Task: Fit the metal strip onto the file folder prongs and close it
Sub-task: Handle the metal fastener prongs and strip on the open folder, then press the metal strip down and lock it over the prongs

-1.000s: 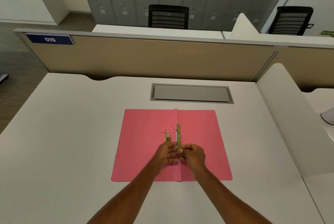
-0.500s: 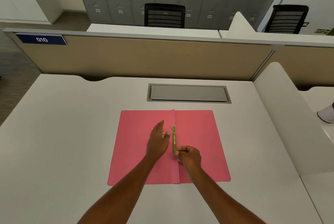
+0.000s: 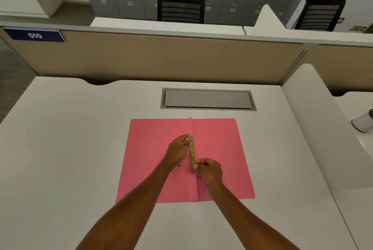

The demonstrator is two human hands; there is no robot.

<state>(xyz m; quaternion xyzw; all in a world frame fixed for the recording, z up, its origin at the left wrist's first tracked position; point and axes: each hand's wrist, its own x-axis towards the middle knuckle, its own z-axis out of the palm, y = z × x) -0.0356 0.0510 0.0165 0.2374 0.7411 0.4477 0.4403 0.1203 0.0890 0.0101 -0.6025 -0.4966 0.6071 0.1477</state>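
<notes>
Head view: a pink folder (image 3: 218, 158) lies open and flat on a white desk (image 3: 60, 148), its crease running away from the person. A gold metal strip (image 3: 191, 151) lies along that crease, near the middle of the folder. The left hand (image 3: 177, 151) pinches the far end of the strip between fingertips, and the right hand (image 3: 209, 171) is curled closed on its near end.

The job looks to be at the fitting step. The strip is lined up over the spine where the prongs should be, but it is not yet shown seated, nothing appears bent down or locked, and the covers lie wide open. So seating the strip, securing the prongs and folding the folder shut all seem to remain.

The prongs themselves are hard to make out: a thin glint near the right fingers may be one, and the other is hidden by the left hand. A small dark bit just under the left wrist cannot be identified. Whether the prongs already pass through the strip's holes cannot be told.
</notes>
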